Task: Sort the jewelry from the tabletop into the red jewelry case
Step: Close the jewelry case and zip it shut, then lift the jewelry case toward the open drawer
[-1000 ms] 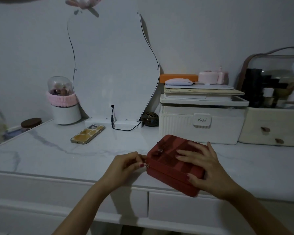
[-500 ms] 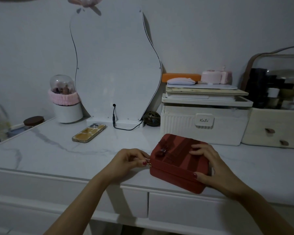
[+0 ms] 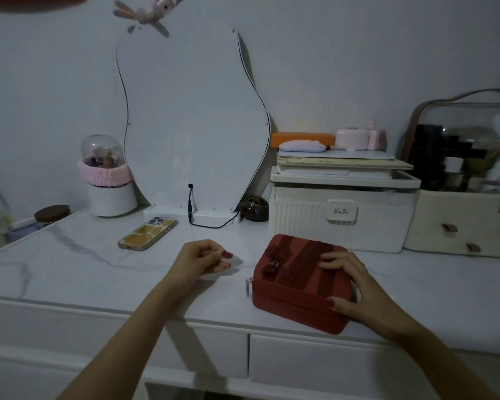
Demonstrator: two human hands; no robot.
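The red jewelry case (image 3: 298, 287) lies closed on the white marble tabletop (image 3: 98, 272), near the front edge, with a small bow on its lid and a silver zipper pull (image 3: 247, 286) hanging at its left corner. My right hand (image 3: 355, 287) grips the case's right end, fingers on the lid and thumb on the front side. My left hand (image 3: 199, 259) hovers left of the case, apart from it, fingers curled with thumb and fingertips pinched together; nothing shows in them. No loose jewelry is visible on the table.
A phone (image 3: 147, 233) lies left of centre. A wavy mirror (image 3: 191, 125) with a black cable stands at the back. A white ribbed organizer (image 3: 341, 215) and a cream drawer box (image 3: 462, 226) stand behind the case. A pink-banded jar (image 3: 107, 180) is at back left.
My left hand has let go of the zipper pull and drawn away to the left. The case has shifted slightly and my right hand has slid toward its right end.
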